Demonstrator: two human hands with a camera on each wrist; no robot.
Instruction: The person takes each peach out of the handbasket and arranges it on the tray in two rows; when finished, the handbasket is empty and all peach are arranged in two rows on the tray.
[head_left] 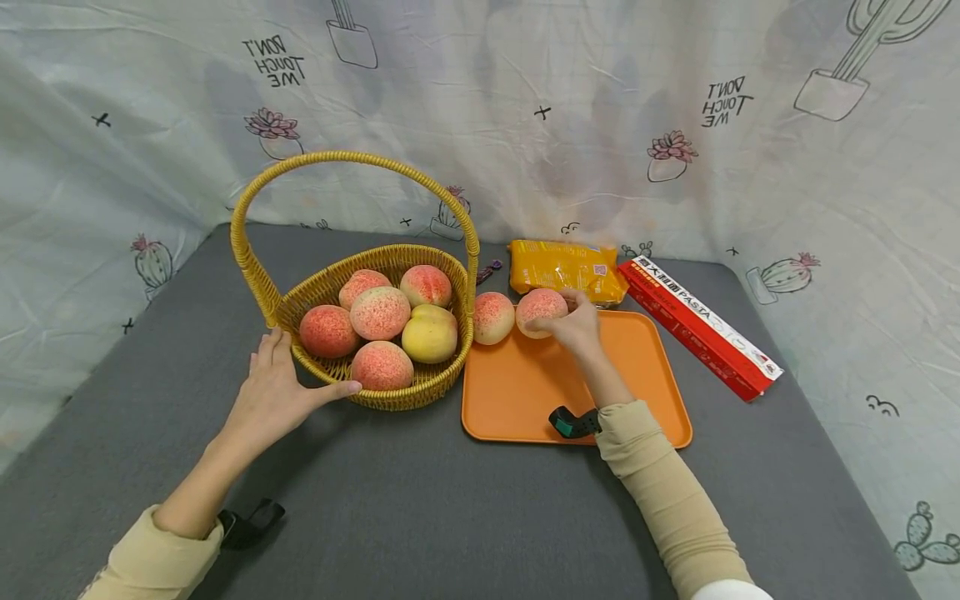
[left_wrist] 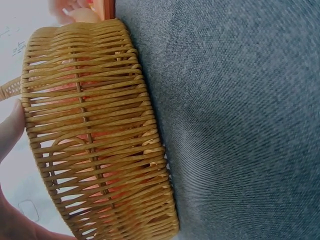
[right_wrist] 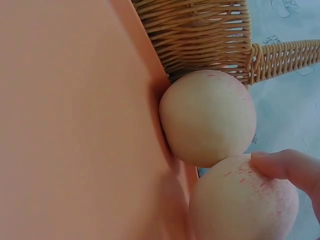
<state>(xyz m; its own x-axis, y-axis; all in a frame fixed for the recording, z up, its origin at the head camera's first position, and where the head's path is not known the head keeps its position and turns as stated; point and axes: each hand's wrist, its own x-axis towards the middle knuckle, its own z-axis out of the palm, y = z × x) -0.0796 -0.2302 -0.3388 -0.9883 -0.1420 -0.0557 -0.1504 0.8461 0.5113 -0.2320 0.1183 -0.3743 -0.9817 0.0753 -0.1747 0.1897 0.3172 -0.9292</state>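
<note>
My right hand point(head_left: 579, 327) pinches a pink-speckled peach point(head_left: 542, 312) over the back of the orange tray point(head_left: 525, 408); in the right wrist view a fingertip presses on that peach point(right_wrist: 240, 205). A second peach point(head_left: 493, 318) sits beside it, at the tray's back left corner, against the wicker basket. My left hand point(head_left: 273, 392) rests spread on the near left rim of the yellow wicker basket point(head_left: 405, 400), thumb along the rim and fingers mostly straight. Inside the basket lie several peaches point(head_left: 380, 313), one of them yellower point(head_left: 430, 334).
Behind the tray lies an orange-yellow packet point(head_left: 562, 267). A red pasta box point(head_left: 701, 329) slants to the right of the tray. The basket's tall arched handle point(head_left: 352, 157) rises over it. A small purple item point(head_left: 489, 271) lies behind. A patterned curtain point(head_left: 465, 100) closes off the grey table's point(head_left: 420, 508) back.
</note>
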